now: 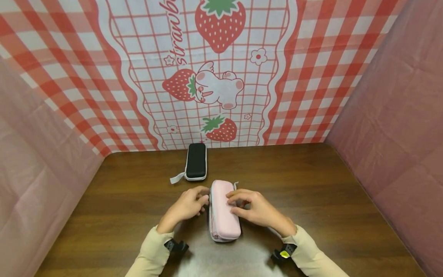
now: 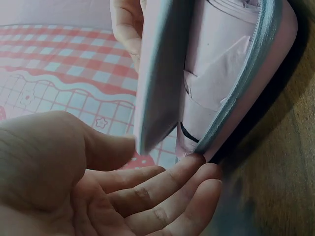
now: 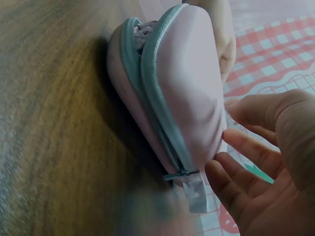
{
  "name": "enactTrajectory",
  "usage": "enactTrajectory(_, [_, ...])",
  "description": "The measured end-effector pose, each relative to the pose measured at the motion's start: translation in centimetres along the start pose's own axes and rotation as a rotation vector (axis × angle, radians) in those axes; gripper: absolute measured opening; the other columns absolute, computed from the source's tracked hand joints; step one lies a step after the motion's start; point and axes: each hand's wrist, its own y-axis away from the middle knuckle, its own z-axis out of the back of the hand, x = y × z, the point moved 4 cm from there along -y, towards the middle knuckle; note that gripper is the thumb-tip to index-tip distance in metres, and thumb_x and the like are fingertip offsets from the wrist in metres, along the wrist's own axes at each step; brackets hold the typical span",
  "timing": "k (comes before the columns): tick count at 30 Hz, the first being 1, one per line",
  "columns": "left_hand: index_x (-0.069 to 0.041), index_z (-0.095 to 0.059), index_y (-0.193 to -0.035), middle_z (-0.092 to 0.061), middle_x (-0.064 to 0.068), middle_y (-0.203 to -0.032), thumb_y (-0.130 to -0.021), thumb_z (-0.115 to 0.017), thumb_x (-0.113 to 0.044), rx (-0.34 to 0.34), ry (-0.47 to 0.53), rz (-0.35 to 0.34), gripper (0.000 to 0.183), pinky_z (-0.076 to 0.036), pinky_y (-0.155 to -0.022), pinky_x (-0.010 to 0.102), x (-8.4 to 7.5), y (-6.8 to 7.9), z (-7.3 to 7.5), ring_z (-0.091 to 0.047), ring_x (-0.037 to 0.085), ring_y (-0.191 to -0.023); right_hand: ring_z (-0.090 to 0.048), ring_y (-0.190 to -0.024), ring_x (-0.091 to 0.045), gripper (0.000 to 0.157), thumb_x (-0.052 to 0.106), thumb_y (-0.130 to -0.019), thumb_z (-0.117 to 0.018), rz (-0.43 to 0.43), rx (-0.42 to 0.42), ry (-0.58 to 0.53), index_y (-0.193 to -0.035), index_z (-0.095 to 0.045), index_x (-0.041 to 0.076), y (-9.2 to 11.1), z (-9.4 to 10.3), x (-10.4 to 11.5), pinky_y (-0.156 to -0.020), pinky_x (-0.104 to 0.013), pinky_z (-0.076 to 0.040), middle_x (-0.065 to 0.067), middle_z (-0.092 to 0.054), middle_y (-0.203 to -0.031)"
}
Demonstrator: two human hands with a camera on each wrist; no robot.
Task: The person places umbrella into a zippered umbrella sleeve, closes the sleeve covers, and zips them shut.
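A pink zippered hard case (image 1: 226, 211) lies on the table between the two hands, its lid partly lifted. In the left wrist view the gap shows a pink lining (image 2: 221, 54) edged by a grey zipper (image 2: 246, 73). My left hand (image 1: 188, 204) is at the case's left side, the thumb by the lid's edge and fingertips by the lower rim. My right hand (image 1: 254, 207) touches the top of the lid with loosely bent fingertips. In the right wrist view the zipper's pull tab (image 3: 197, 191) hangs near the right fingertips.
A black case (image 1: 196, 161) with a pale strap (image 1: 177, 178) lies farther back on the brown wooden table (image 1: 294, 173). Behind it rises a red-and-white strawberry-print cloth (image 1: 221, 88). Pink cloth walls (image 1: 391, 115) flank the table on both sides.
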Motion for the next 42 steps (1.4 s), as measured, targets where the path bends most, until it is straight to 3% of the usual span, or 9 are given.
enactTrajectory(7, [0.005,-0.058,-0.135,-0.074,0.008,-0.084,-0.100,-0.068,-0.032,0.006,-0.027,0.025,0.052,-0.053,-0.054,0.030,-0.1,-0.1,-0.1,-0.067,0.022,-0.059,-0.069,-0.105,-0.017,0.018,0.007,-0.092,-0.075,0.037,0.022,-0.017,-0.110,-0.076,0.009,0.1,-0.4,0.2,-0.081,-0.035,-0.059,-0.005,-0.074,-0.118])
enactTrajectory(16, [0.006,-0.058,-0.134,-0.069,-0.002,-0.083,-0.086,-0.083,-0.037,0.015,-0.171,-0.004,0.069,-0.050,-0.067,0.029,-0.1,-0.1,-0.4,-0.059,0.009,-0.069,-0.071,-0.104,-0.022,0.021,0.005,-0.094,-0.072,0.015,0.058,-0.033,-0.115,-0.074,0.007,0.1,-0.5,0.3,-0.086,-0.037,-0.060,-0.004,-0.074,-0.116])
enactTrajectory(20, [0.006,-0.058,-0.133,-0.067,-0.004,-0.080,-0.084,-0.085,-0.035,0.023,-0.175,0.003,0.070,-0.049,-0.067,0.028,0.0,-0.1,-0.6,-0.058,0.009,-0.069,-0.071,-0.105,-0.026,0.022,0.004,-0.095,-0.070,0.005,0.073,-0.048,-0.116,-0.073,0.005,0.1,-0.5,0.4,-0.087,-0.038,-0.061,-0.007,-0.074,-0.117])
enactTrajectory(28, [0.008,-0.058,-0.132,-0.067,-0.002,-0.076,-0.087,-0.083,-0.026,0.057,-0.094,0.030,0.062,-0.050,-0.055,0.026,0.2,-0.1,-0.7,-0.059,0.009,-0.055,-0.069,-0.114,-0.022,0.020,0.005,-0.096,-0.069,-0.040,0.099,-0.076,-0.116,-0.073,0.006,0.1,-0.8,0.3,-0.091,-0.039,-0.060,-0.010,-0.072,-0.123])
enactTrajectory(32, [0.004,-0.062,-0.119,-0.066,0.000,-0.073,-0.091,-0.079,-0.027,0.087,-0.041,0.071,0.045,-0.053,-0.051,0.029,0.4,0.0,-1.0,-0.061,0.013,-0.050,-0.068,-0.118,-0.026,0.020,0.006,-0.097,-0.068,-0.043,0.106,-0.086,-0.117,-0.073,0.006,0.2,-1.1,0.0,-0.093,-0.038,-0.059,-0.012,-0.072,-0.125])
enactTrajectory(36, [0.001,-0.060,-0.108,-0.063,0.002,-0.071,-0.093,-0.076,-0.031,0.114,0.056,0.150,0.039,-0.057,-0.052,0.033,0.5,0.0,-1.5,-0.063,0.015,-0.051,-0.066,-0.121,-0.031,0.020,0.006,-0.098,-0.068,-0.036,0.108,-0.100,-0.117,-0.072,0.005,0.2,-1.3,-0.2,-0.094,-0.040,-0.058,-0.015,-0.071,-0.126])
enactTrajectory(42, [0.005,-0.059,-0.114,-0.065,0.009,-0.085,-0.094,-0.074,-0.028,0.125,0.183,0.224,0.042,-0.060,-0.057,0.036,0.3,0.1,-2.4,-0.065,0.017,-0.060,-0.066,-0.120,-0.028,0.019,0.004,-0.096,-0.069,-0.041,0.077,-0.111,-0.114,-0.073,0.005,0.4,-1.4,-0.4,-0.092,-0.039,-0.059,-0.014,-0.073,-0.121])
